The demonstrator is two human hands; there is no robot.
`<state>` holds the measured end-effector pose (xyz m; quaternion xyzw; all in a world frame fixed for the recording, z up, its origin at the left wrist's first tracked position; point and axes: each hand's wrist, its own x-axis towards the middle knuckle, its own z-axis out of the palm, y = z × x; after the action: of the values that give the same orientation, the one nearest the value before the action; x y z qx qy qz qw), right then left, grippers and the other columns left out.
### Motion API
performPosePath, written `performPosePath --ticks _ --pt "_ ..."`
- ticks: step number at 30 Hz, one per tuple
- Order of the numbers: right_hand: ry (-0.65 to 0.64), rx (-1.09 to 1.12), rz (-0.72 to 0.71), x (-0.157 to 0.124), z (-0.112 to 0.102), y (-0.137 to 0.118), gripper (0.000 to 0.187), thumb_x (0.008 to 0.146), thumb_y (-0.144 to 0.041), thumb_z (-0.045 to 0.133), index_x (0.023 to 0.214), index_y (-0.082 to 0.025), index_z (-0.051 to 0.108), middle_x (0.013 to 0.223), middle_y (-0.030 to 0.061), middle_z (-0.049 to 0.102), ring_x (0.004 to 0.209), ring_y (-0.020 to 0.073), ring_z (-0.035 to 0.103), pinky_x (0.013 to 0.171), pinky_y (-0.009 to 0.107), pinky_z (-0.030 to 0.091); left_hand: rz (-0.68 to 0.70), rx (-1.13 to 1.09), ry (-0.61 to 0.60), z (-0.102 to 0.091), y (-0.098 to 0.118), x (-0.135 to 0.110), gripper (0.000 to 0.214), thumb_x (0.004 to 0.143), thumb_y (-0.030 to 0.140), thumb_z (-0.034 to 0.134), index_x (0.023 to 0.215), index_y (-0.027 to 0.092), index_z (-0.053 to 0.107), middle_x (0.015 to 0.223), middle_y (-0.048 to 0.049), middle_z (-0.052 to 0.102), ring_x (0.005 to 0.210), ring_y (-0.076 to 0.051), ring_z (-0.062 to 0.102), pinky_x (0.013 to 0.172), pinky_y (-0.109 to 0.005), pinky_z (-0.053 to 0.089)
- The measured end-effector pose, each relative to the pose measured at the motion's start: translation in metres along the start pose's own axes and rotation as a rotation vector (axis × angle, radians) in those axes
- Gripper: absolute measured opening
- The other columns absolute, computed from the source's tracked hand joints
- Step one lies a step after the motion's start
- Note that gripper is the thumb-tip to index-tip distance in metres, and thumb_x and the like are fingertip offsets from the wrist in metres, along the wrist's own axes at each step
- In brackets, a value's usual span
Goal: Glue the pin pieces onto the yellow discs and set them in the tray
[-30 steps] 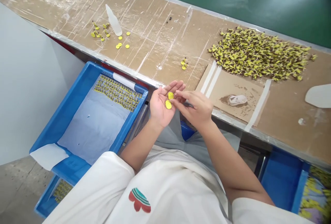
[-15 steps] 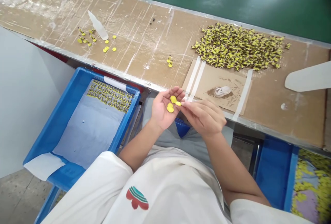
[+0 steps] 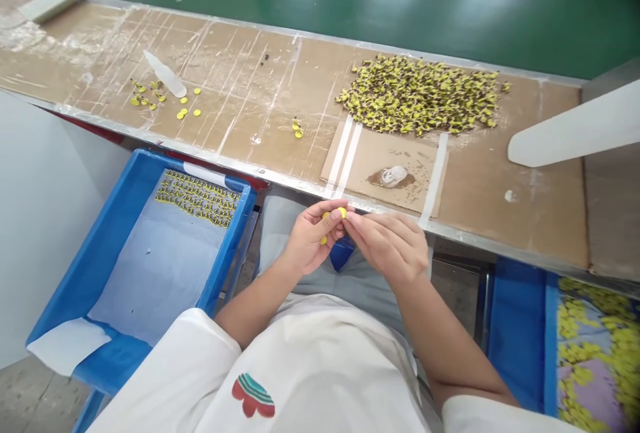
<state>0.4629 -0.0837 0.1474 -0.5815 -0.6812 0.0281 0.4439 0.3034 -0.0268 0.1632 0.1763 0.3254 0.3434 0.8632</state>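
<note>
Over my lap, my left hand (image 3: pixel 306 241) is closed around a few small yellow discs, partly hidden by its fingers. Its thumb and forefinger pinch one yellow disc (image 3: pixel 342 212). The fingertips of my right hand (image 3: pixel 393 246) are pressed together at the right edge of that same disc. Just beyond the hands lies a taped cardboard sheet (image 3: pixel 360 176) with a whitish blob (image 3: pixel 394 176) in a wet patch. A large pile of small yellow and dark pieces (image 3: pixel 425 96) is behind it.
A white pointed bottle (image 3: pixel 165 74) lies at the left, near loose yellow discs (image 3: pixel 183 113) and small figures (image 3: pixel 145 101). A blue tray (image 3: pixel 43 316) holds rows of figures. At lower right is a blue bin (image 3: pixel 551 339) with yellow pieces. A white rounded bar (image 3: pixel 575 129) juts in from the right.
My left hand has closed from an open palm over the discs, and its thumb now pinches one disc together with my right fingertips. The view has tilted and shifted slightly.
</note>
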Motion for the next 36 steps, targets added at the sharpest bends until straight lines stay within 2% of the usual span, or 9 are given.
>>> performPosePath --ticks 4,6,10,14,18,21,25,31,36 --pt "-0.05 -0.043 -0.103 0.003 -0.019 0.005 0.024 0.078 -0.03 0.083 0.101 -0.036 0.078 0.094 -0.0035 0.079 0.079 0.0186 0.077 0.069 0.031 0.062 -0.019 -0.087 0.055 0.005 -0.009 0.008 0.026 0.072 0.026 0.086 0.096 0.018 0.078 0.09 -0.0015 0.077 0.063 -0.001 0.064 0.062 -0.009 0.055" --pt "0.005 -0.135 -0.087 0.009 -0.034 0.016 0.021 0.077 -0.036 0.083 0.097 -0.034 0.078 0.086 -0.002 0.079 0.073 0.018 0.076 0.068 0.03 0.06 -0.01 -0.124 0.084 0.007 -0.01 0.011 0.023 0.076 0.023 0.083 0.098 0.017 0.077 0.093 -0.0028 0.077 0.069 -0.003 0.068 0.068 -0.01 0.057" --pt "0.217 -0.325 0.256 0.035 -0.064 0.068 0.021 0.085 -0.041 0.074 0.097 -0.026 0.078 0.08 0.0022 0.078 0.068 0.0191 0.072 0.066 0.032 0.056 0.017 -0.139 0.147 0.012 -0.009 0.016 0.013 0.082 0.015 0.077 0.095 0.014 0.077 0.093 -0.0053 0.077 0.076 -0.005 0.072 0.076 -0.011 0.059" --pt "0.104 -0.307 0.468 0.068 -0.07 0.134 0.023 0.08 -0.044 0.076 0.092 -0.024 0.077 0.087 0.0021 0.078 0.069 0.0197 0.07 0.072 0.035 0.053 0.056 -0.123 0.141 0.015 -0.013 0.016 0.015 0.082 0.014 0.075 0.098 0.013 0.078 0.096 -0.0061 0.078 0.078 -0.006 0.073 0.08 -0.012 0.06" --pt "-0.015 -0.346 0.471 0.093 -0.058 0.171 0.02 0.081 -0.04 0.076 0.09 -0.022 0.077 0.088 0.0043 0.078 0.075 0.0224 0.07 0.078 0.037 0.052 0.082 -0.085 0.149 0.013 -0.019 0.013 0.022 0.08 0.012 0.077 0.102 0.015 0.077 0.101 -0.0063 0.078 0.082 -0.007 0.074 0.083 -0.012 0.06" --pt "-0.074 -0.385 0.461 0.1 -0.051 0.18 0.021 0.086 -0.041 0.07 0.091 -0.022 0.077 0.091 0.0075 0.077 0.084 0.0265 0.07 0.081 0.04 0.052 0.102 -0.085 0.194 0.011 -0.02 0.009 0.024 0.079 0.011 0.077 0.102 0.014 0.076 0.102 -0.006 0.077 0.082 -0.007 0.074 0.083 -0.012 0.059" --pt "-0.12 -0.333 0.501 0.098 -0.053 0.186 0.023 0.08 -0.042 0.075 0.093 -0.023 0.076 0.094 0.0076 0.077 0.084 0.027 0.07 0.082 0.041 0.052 0.117 -0.097 0.249 0.007 -0.019 0.005 0.022 0.08 0.009 0.075 0.102 0.013 0.075 0.099 -0.0052 0.077 0.079 -0.006 0.073 0.08 -0.012 0.059" --pt "-0.112 -0.211 0.569 0.098 -0.059 0.188 0.027 0.072 -0.043 0.081 0.091 -0.024 0.076 0.09 0.0043 0.077 0.079 0.025 0.07 0.082 0.041 0.054 0.129 -0.127 0.25 0.007 -0.021 0.001 0.02 0.08 0.009 0.075 0.1 0.012 0.076 0.095 -0.0059 0.077 0.076 -0.006 0.073 0.077 -0.012 0.06" --pt "-0.04 -0.242 0.552 0.101 -0.053 0.193 0.027 0.077 -0.046 0.077 0.091 -0.023 0.075 0.088 0.0063 0.076 0.08 0.0255 0.07 0.084 0.043 0.054 0.122 -0.115 0.241 0.008 -0.024 0.002 0.021 0.079 0.009 0.075 0.1 0.012 0.076 0.097 -0.006 0.077 0.077 -0.006 0.073 0.077 -0.013 0.061"
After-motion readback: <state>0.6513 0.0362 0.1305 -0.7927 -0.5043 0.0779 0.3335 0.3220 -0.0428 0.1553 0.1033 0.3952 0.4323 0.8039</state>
